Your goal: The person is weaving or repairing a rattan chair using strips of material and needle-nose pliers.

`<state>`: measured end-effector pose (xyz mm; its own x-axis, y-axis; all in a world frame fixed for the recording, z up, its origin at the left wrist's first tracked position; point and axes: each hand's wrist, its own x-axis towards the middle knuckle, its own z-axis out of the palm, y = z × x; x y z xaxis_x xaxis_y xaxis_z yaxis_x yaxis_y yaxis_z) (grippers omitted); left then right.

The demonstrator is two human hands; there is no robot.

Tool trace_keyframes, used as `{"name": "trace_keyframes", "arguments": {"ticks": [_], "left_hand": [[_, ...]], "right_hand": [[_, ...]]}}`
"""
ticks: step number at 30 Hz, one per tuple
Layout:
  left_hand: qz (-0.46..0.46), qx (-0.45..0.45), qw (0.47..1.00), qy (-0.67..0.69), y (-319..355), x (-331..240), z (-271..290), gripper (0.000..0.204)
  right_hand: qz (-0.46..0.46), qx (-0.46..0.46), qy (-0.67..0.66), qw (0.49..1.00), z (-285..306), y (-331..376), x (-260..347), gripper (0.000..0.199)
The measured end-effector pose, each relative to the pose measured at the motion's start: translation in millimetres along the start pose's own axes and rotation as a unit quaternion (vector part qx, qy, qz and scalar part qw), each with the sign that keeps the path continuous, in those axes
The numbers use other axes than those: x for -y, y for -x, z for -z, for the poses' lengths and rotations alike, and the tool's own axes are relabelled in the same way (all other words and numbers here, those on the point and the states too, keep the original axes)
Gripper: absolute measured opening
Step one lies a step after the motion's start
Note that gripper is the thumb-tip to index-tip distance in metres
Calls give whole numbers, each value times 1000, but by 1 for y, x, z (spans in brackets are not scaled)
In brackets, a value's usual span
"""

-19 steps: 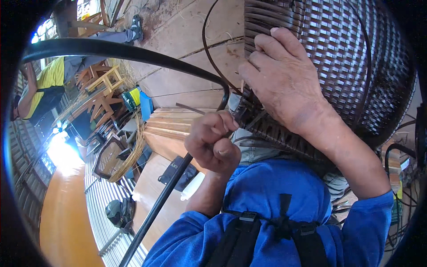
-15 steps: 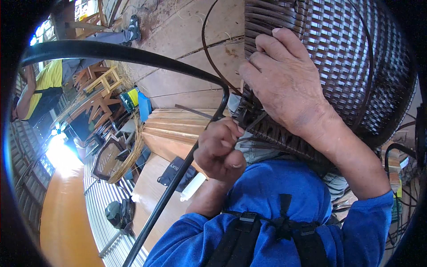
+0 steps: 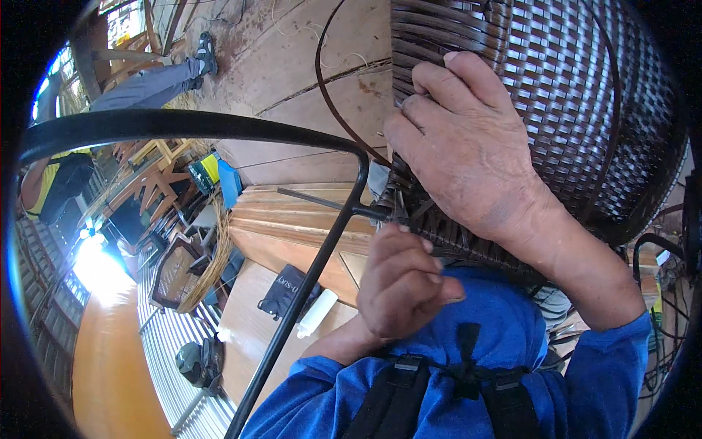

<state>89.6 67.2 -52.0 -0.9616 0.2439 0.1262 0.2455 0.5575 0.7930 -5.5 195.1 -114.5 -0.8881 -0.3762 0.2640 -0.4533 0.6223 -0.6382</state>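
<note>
A dark brown, glossy wicker weave (image 3: 563,95) bulges at the upper right, with long parallel strands (image 3: 439,33) along its left part. My right hand (image 3: 468,139) lies over the edge of this weave, fingers curled and pressed on the strands. Below it, my left hand (image 3: 402,285) is closed in a loose fist near the weave's lower corner. A small grey pointed thing (image 3: 399,207) shows just above its knuckles; whether the fist holds it I cannot tell. A black metal frame (image 3: 322,252) bends past the left hand and meets the weave's corner.
A loose brown strip (image 3: 322,80) loops left of the weave. Stacked wooden boards (image 3: 292,219), a black pouch (image 3: 281,293) and a white tube (image 3: 317,313) lie left of the frame. Another person's leg (image 3: 153,84) shows at upper left, near wooden chair parts (image 3: 153,183).
My left hand has moved down and to the right, away from the frame's bend. The frame's upper bar sits lower. My right hand stays on the weave's edge, shifted slightly left.
</note>
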Motion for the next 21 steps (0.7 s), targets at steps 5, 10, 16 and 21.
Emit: {"name": "trace_keyframes", "arguments": {"ticks": [5, 10, 16, 21], "left_hand": [[-36, 88, 994, -55, 1, 0, 0, 29], [-70, 71, 994, -36, 9, 2, -3, 25], [-82, 136, 982, -98, 18, -2, -19, 27], [-102, 122, 985, -62, 18, 5, -28, 25]], "right_hand": [[-11, 12, 1, 1000, 1, -1, 2, 17], [-4, 37, 53, 998, 4, -5, 5, 21], [-8, 57, 69, 996, 4, -5, 5, 24], [-5, 59, 81, 995, 6, -8, 7, 26]]}}
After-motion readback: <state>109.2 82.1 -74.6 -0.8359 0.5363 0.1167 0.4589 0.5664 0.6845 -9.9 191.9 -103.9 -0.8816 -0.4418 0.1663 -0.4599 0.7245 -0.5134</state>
